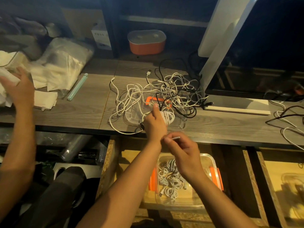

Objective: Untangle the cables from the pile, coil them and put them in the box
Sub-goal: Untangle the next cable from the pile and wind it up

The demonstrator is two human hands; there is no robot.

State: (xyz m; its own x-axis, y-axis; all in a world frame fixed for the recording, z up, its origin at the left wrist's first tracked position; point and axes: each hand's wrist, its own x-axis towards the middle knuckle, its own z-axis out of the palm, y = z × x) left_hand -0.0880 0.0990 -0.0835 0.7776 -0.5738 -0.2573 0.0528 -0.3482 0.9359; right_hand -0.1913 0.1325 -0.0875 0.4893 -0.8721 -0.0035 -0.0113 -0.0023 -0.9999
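Left hand [154, 122] is raised over the front edge of the desk [74, 112], back to the camera, gripping a white cable [168, 117] wound in loops round its fingers. The coil's long axis runs roughly front to back, tilted right. Right hand [182, 152], just below the left wrist, pinches the same cable's plug end [175, 138] between thumb and fingertips; the plug lies about level and points right. The cable pile [174, 91], white, grey and black mixed, sits on the wood-grain desk behind the left hand, over a clear lid with an orange clip [150, 102]. The box [207, 155], clear with orange clips, sits in an open drawer [111, 155] under the desk, with coiled white cables [171, 180] inside. A monitor [263, 46] on a white stand is at right and an orange tub [146, 46] on the shelf behind. At left are plastic bags [65, 60], a mint stick [77, 87] and another person's hand [18, 89]. The room is dim.
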